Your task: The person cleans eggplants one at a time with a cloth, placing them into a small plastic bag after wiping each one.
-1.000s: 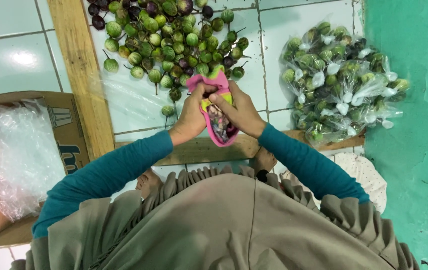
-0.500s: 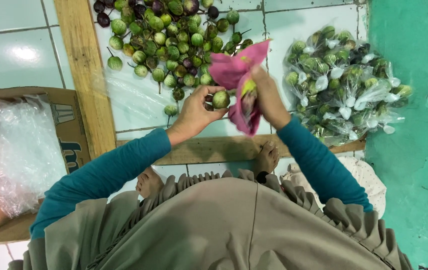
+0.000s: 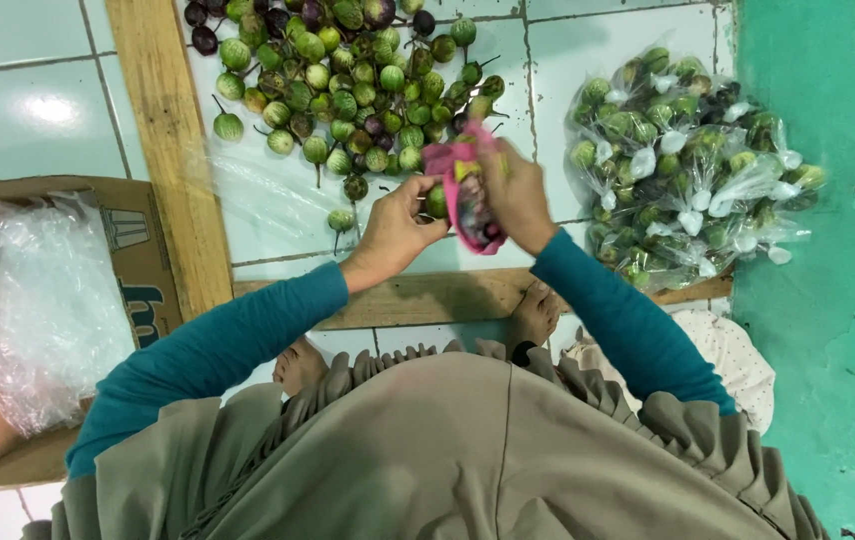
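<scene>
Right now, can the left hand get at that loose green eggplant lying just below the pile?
Probably yes. The left hand sits just right of the loose green eggplant, with only bare clear plastic sheet between them. But its fingers pinch a small green eggplant at the pink bag, so it isn't free.

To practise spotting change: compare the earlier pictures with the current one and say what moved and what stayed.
The right hand has brought the pink bag back down after lifting it. The left hand, which pushed a green fruit toward the bag half a second ago, now presses one at its mouth. The loose pile, filled packets and cardboard box stayed put.
</scene>
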